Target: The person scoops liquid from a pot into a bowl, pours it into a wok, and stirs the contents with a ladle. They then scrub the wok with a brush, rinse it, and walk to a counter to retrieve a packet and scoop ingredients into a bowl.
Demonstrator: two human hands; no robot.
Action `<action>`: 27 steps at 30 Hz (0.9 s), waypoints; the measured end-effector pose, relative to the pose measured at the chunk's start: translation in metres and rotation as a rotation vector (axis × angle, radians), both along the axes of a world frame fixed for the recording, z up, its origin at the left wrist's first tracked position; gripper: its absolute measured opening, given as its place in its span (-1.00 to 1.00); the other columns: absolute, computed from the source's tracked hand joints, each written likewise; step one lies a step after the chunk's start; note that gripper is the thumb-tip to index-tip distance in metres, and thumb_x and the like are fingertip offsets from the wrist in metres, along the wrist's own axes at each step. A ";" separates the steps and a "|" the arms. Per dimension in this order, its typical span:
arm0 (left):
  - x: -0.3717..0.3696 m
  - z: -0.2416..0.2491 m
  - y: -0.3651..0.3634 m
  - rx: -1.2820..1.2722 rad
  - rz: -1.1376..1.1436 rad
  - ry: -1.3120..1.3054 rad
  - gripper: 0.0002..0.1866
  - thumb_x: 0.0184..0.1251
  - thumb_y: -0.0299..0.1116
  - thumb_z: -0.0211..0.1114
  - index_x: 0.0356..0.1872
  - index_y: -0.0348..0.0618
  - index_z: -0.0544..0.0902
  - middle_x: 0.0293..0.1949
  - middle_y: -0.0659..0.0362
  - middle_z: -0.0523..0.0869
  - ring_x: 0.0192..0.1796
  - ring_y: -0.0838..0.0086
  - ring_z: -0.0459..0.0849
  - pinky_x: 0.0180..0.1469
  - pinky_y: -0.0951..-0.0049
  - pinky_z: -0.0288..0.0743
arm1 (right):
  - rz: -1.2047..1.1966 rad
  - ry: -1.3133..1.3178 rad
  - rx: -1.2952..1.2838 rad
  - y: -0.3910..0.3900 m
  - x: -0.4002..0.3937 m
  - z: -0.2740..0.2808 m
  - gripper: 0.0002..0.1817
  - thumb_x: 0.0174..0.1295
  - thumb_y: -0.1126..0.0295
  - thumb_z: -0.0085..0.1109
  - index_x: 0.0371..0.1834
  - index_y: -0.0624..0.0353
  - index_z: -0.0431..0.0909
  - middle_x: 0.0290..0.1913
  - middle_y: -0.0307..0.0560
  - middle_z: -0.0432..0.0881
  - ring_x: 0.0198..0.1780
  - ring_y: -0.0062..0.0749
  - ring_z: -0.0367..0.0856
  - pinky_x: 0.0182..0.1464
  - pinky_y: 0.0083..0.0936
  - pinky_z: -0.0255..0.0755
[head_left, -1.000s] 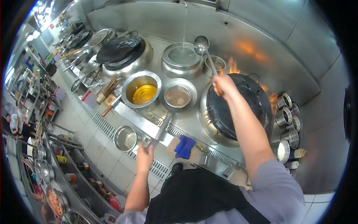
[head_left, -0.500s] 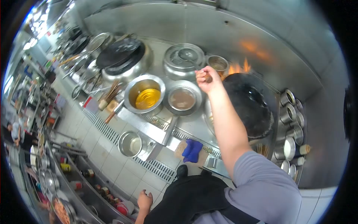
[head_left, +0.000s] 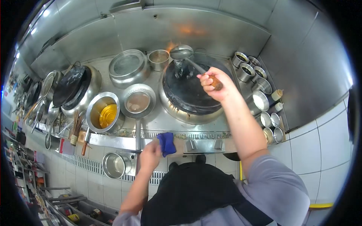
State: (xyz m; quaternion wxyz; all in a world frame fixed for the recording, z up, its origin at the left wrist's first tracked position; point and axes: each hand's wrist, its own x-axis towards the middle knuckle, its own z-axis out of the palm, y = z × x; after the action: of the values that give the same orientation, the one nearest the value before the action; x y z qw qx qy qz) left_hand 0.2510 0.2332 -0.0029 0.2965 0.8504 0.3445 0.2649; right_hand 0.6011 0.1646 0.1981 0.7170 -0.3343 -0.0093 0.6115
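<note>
My right hand (head_left: 215, 83) is wrapped round the wooden handle of a ladle (head_left: 182, 52). The ladle's bowl hangs over the far side of a black wok (head_left: 198, 88), which sits on the burner with flames behind it. Lower down, my left hand (head_left: 151, 153) is smeared by motion, its fingertips right beside a folded blue cloth (head_left: 167, 144) on the stove's front edge. A long-handled pan (head_left: 140, 92) holding a strainer with brownish liquid stands left of the wok, its handle pointing toward my left hand.
A pot of yellow oil (head_left: 92, 116) and a lidded steel pot (head_left: 128, 69) stand on the left. Several steel seasoning containers (head_left: 260, 100) line the right wall. Below the stove edge hangs a steel pot (head_left: 114, 165) above the floor grate (head_left: 81, 165).
My view has swung rightward to face the stove. The left hand has risen from low at my side to the blue cloth. The ladle has moved from the lidded pot to over the wok.
</note>
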 end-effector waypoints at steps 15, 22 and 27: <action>0.120 0.045 -0.074 -0.114 -0.523 -0.108 -0.77 0.22 -0.37 0.29 -0.11 -0.18 0.64 -0.33 0.05 0.69 -0.34 0.25 0.72 -0.24 0.29 0.59 | -0.161 -1.073 -0.793 -0.306 -0.020 -0.033 -0.89 0.15 0.47 0.00 -0.26 0.13 0.46 -0.62 -0.34 0.42 -0.74 -0.66 0.35 -0.72 -0.61 0.19; 0.114 0.030 -0.055 -0.153 -0.353 0.079 -0.77 0.22 -0.35 0.29 -0.14 -0.19 0.66 -0.38 0.01 0.68 -0.39 0.23 0.68 -0.26 0.32 0.57 | -0.202 -1.462 -1.131 -0.386 -0.056 -0.180 -0.60 0.17 0.40 0.10 0.12 0.15 0.47 -0.50 0.00 0.58 -0.44 -0.13 0.62 -0.38 -0.21 0.49; 0.137 0.047 -0.056 -0.038 -0.366 0.066 -0.74 0.22 -0.37 0.27 -0.08 -0.19 0.63 -0.36 -0.01 0.66 -0.34 0.22 0.68 -0.24 0.30 0.55 | 0.204 -1.711 -1.440 -0.392 -0.051 -0.229 -0.50 0.22 0.28 0.14 0.21 0.24 0.41 -0.20 0.13 0.62 -0.25 0.08 0.63 -0.24 -0.10 0.53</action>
State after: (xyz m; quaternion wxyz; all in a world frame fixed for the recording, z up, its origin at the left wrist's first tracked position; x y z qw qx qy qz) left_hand 0.3882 0.1770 0.0443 0.3443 0.9015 0.1984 0.1717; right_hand 0.5505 -0.2276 -0.0308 0.0609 -0.9785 -0.1701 0.0994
